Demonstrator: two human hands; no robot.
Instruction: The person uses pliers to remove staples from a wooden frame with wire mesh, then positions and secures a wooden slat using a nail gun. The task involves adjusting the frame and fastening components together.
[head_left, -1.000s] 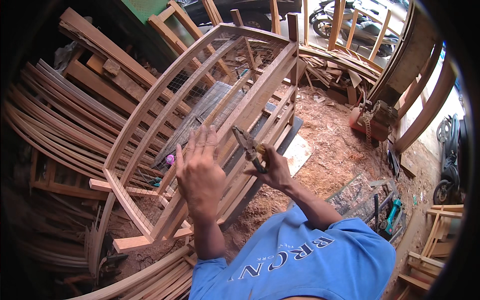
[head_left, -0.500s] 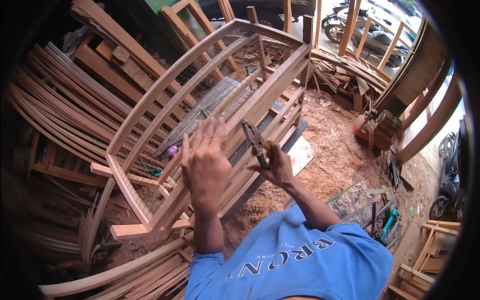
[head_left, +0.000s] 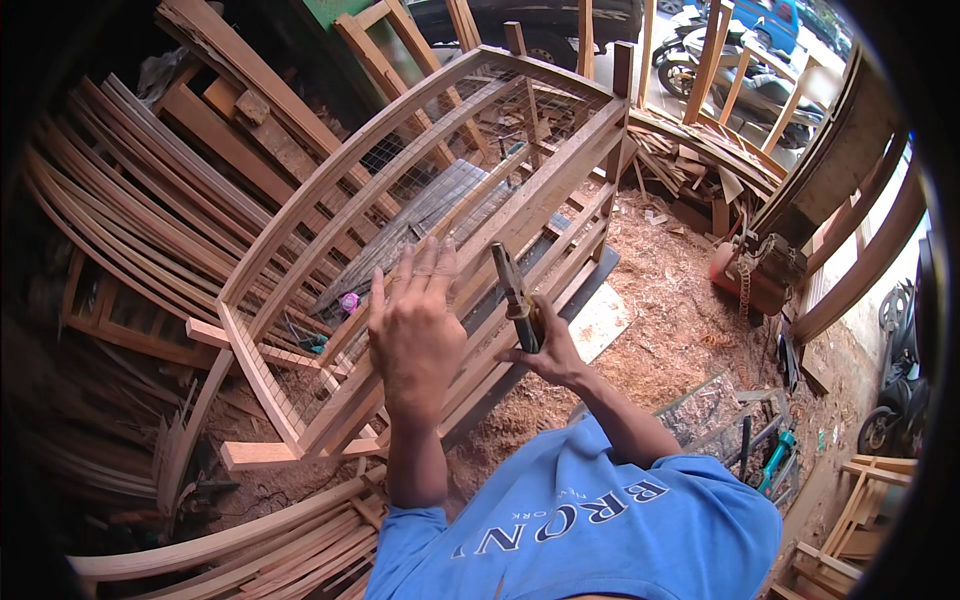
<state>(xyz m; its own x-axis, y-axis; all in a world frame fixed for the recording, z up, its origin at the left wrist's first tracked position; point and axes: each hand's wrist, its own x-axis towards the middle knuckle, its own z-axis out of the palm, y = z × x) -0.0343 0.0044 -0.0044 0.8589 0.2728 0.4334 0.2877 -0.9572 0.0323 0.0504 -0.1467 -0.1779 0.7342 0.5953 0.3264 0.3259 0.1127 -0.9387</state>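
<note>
A wooden frame [head_left: 562, 150] with curved rails and wire mesh stretches diagonally before me. My left hand [head_left: 415, 345] lies over its near rail, back upward and fingers stretched out; whether the palm presses on the wood cannot be seen. To its right, my right hand [head_left: 552, 350] is closed around a pair of pliers [head_left: 507, 275], held by the handles over the frame's right side. The pliers' jaws point up and away from me and look nearly closed. Nothing can be made out between them.
Curved wooden strips [head_left: 130, 215] are stacked at left, with more strips [head_left: 300, 545] at the lower left. Sawdust and shavings [head_left: 660, 290] cover the floor. A red machine [head_left: 748, 275] stands at right, near a teal power tool [head_left: 778, 460]. Motorcycles [head_left: 690, 60] are parked beyond.
The pliers have turned more upright, and their jaws and handles have come closer together. My left hand keeps its place on the frame. The whole view has shifted slightly.
</note>
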